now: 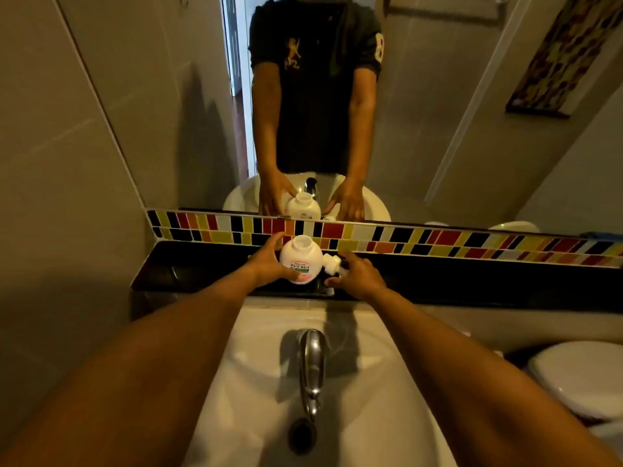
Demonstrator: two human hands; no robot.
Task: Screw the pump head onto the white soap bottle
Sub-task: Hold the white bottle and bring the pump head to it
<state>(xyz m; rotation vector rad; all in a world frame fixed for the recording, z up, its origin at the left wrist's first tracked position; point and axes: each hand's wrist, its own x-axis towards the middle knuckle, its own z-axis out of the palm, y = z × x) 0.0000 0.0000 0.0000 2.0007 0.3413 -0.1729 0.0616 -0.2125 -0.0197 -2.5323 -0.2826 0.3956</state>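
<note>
The white soap bottle (301,256) stands upright on the black ledge (472,278) behind the sink, its neck open with no cap on it. My left hand (268,261) wraps around the bottle's left side and holds it. The white pump head (332,263) lies on its side on the ledge just right of the bottle. My right hand (359,276) hovers over the pump head with fingers spread; whether they touch it I cannot tell.
A chrome tap (312,362) rises over the white sink (256,382) below my arms. A coloured tile strip (438,239) and a mirror (438,129) back the ledge. A white toilet lid (583,375) sits at the right.
</note>
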